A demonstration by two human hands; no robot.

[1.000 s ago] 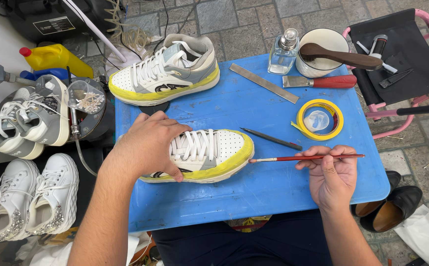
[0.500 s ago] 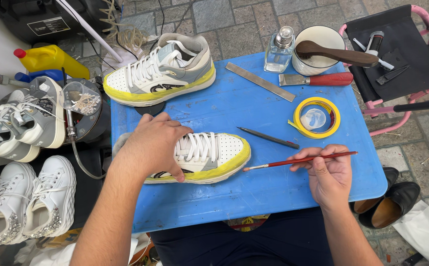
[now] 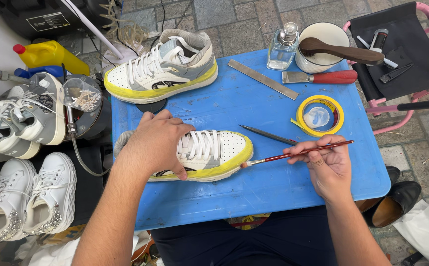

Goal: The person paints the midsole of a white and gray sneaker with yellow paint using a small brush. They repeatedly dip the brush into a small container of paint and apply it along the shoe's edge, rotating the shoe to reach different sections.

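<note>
A white and grey sneaker with a yellow sole [image 3: 209,155] lies on the blue table [image 3: 273,187], toe to the right. My left hand [image 3: 155,143] presses flat on its heel end and laces. My right hand [image 3: 325,165] grips a thin red-handled paintbrush [image 3: 298,152], whose tip touches the yellow sole edge at the toe. A matching sneaker [image 3: 163,71] stands at the table's back left.
On the table lie a metal ruler [image 3: 261,79], a red-handled scraper [image 3: 320,77], a yellow tape roll [image 3: 319,116], a dark pencil [image 3: 266,134], a glass bottle [image 3: 282,47] and a white bowl with a brown tool [image 3: 323,47]. More sneakers [image 3: 22,192] sit left; a pink folding stool [image 3: 406,54] right.
The brush tip has moved left until it meets the toe of the near sneaker. My left hand stays pressed on the shoe.
</note>
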